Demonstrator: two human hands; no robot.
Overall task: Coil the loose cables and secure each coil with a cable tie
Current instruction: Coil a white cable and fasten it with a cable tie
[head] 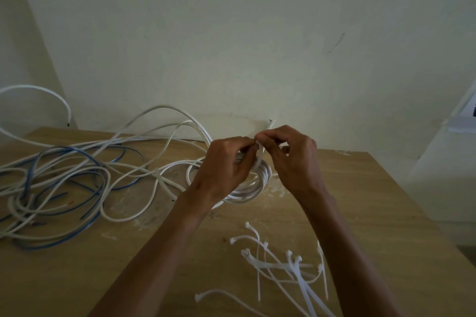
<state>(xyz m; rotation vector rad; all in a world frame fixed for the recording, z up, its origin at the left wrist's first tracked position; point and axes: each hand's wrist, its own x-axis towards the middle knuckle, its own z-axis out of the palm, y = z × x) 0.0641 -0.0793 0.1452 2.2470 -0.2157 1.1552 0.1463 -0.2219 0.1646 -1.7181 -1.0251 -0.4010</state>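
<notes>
Fingertips (pixel 260 138) of both hands meet just above the coil (pixel 253 186), pinching a white cable tie (pixel 261 152) whose strap runs down around the bundled loops. Left hand (pixel 226 162): fingers curled, thumb and forefinger on the tie. Right hand (pixel 293 159): also curled, pinching the strap from the opposite side. Whether the tail is threaded through the head is hidden by the fingers. A short white end (pixel 271 125) pokes up behind them; tie tail or cable end, cannot tell.

The coil rests on the wooden table (pixel 373 201), directly under the hands. Loose cables (pixel 64 175), white and blue, lie tangled at the table's left. Spare ties (pixel 291 265) are scattered near the front edge.

Step, as judged: fastening the tie on this coil. The next move calls for holding the head steady, drawing the tail snug, and keeping the loops bunched.
</notes>
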